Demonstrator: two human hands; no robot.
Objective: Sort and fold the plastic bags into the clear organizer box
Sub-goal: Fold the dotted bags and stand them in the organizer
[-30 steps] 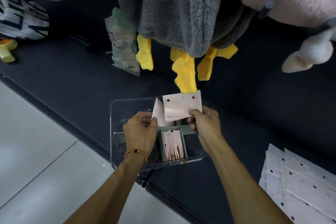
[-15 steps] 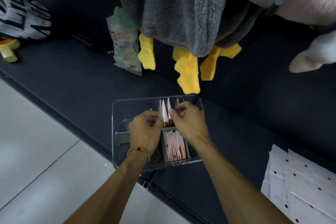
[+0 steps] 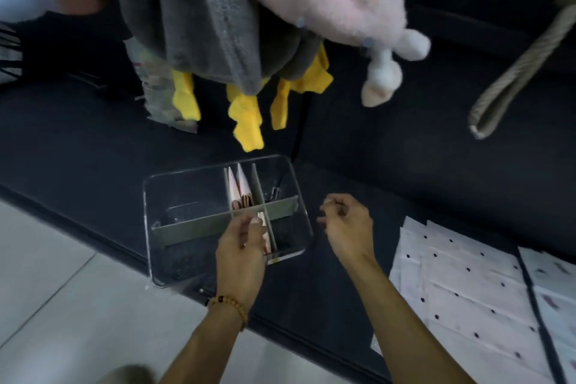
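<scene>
In the head view, the clear organizer box is sitting on the dark surface, close to its front edge. Grey dividers are splitting the box into parts. Folded pink bags are standing up in the middle part at the back of the box. More folded bags are sitting in the part in front of them, partly hidden. The left hand is hanging over the front of the box, fingers loosely curled, holding nothing. The right hand is just to the right of the box, loosely curled too, holding nothing. Flat white dotted bags are lying well to the right of the box. Soft toys are hanging above the box.
</scene>
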